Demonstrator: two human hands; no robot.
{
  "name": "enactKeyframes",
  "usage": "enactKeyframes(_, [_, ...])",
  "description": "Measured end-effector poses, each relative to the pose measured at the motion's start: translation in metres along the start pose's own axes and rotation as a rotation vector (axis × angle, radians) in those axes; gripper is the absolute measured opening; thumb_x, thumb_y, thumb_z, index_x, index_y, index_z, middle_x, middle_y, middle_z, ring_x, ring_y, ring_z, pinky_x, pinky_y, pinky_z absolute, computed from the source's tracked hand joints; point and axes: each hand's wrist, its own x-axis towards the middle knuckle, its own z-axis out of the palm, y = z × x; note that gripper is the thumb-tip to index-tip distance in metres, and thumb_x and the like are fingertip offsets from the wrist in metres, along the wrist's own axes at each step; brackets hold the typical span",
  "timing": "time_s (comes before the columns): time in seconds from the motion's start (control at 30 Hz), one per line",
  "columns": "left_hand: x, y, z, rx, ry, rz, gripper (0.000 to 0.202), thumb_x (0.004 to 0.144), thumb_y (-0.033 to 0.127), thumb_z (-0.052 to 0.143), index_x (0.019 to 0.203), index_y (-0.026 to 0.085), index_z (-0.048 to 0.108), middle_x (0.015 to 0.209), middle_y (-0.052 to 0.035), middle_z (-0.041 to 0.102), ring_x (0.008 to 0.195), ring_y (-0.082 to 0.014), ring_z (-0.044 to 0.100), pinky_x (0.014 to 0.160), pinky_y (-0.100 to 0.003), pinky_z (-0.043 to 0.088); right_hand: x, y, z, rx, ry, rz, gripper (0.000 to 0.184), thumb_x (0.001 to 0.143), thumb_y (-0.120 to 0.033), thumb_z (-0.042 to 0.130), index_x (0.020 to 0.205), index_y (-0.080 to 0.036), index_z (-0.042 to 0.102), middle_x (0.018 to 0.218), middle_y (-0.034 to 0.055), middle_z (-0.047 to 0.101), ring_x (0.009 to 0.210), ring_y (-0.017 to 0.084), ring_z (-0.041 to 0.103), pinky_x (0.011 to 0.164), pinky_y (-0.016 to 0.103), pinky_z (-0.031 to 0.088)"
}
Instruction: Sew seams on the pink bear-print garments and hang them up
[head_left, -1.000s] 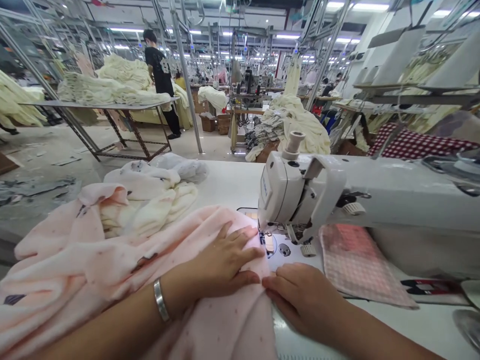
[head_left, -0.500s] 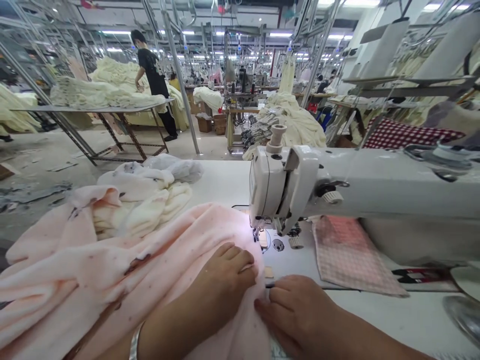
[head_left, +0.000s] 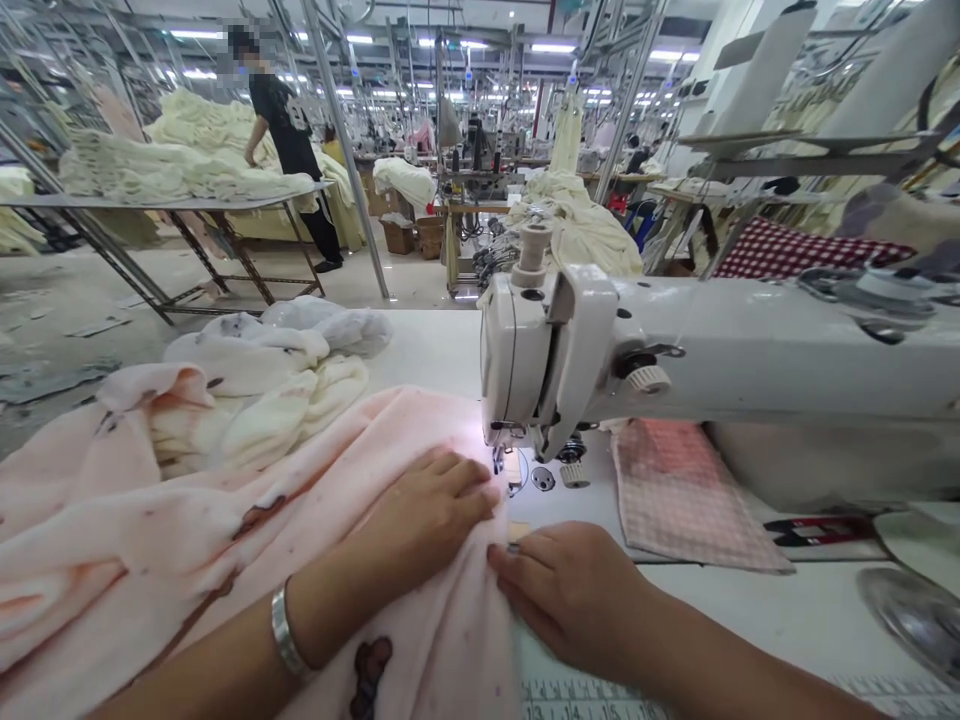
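Soft pink fleece fabric [head_left: 315,530] with small dark prints spreads over the left of the sewing table, its right edge running under the needle area of a white sewing machine [head_left: 540,360]. My left hand [head_left: 435,505] lies on the fabric just in front of the presser foot [head_left: 498,460], palm down with fingers stretched forward. Nearer to me, my right hand [head_left: 574,590] pinches the fabric's right edge between thumb and fingers. A silver bracelet [head_left: 287,628] circles my left wrist.
A checked pink cloth [head_left: 690,495] lies under the machine arm, beside red-and-black thread snips [head_left: 817,530]. A ruler strip [head_left: 592,697] runs along the table's front. Cream fabric [head_left: 262,410] is bunched at left. A person [head_left: 289,130] stands by a fabric-laden table [head_left: 180,203].
Both hands have moved slightly forward with the pink fabric, toward the needle. A brown print on the fabric now shows near my left wrist. The camera view has shifted a little.
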Motion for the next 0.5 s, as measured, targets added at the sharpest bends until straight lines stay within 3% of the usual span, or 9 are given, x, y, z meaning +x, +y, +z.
enactKeyframes(0.23, [0.015, -0.022, 0.0, -0.042, 0.048, -0.036, 0.018, 0.093, 0.02, 0.045, 0.092, 0.018, 0.063, 0.096, -0.0036, 0.061, 0.09, -0.0172, 0.052, 0.086, -0.033, 0.038, 0.007, 0.005, 0.001, -0.012, -0.028, 0.091, 0.027, 0.094, -0.023, 0.035, 0.102, -0.014, 0.059, 0.062, 0.0001, 0.059, 0.052, 0.015, 0.048, 0.048, 0.031, 0.023])
enactKeyframes(0.4, [0.02, -0.019, -0.009, -0.064, -0.017, -0.11, 0.02, 0.093, 0.023, 0.047, 0.085, 0.019, 0.065, 0.091, -0.0032, 0.061, 0.088, -0.0179, 0.053, 0.083, -0.033, 0.04, 0.004, 0.005, 0.001, -0.02, 0.008, 0.107, 0.03, 0.096, -0.031, 0.034, 0.107, -0.015, 0.057, 0.063, 0.0001, 0.057, 0.053, 0.015, 0.047, 0.049, 0.029, 0.023])
enactKeyframes(0.5, [0.02, -0.015, -0.016, -0.088, -0.048, -0.174, 0.018, 0.091, 0.017, 0.047, 0.089, 0.019, 0.064, 0.09, -0.003, 0.062, 0.087, -0.0182, 0.054, 0.082, -0.033, 0.042, 0.003, 0.002, 0.0, -0.02, 0.035, 0.095, 0.036, 0.095, -0.041, 0.038, 0.115, -0.015, 0.053, 0.066, 0.0011, 0.056, 0.056, 0.016, 0.046, 0.051, 0.029, 0.024])
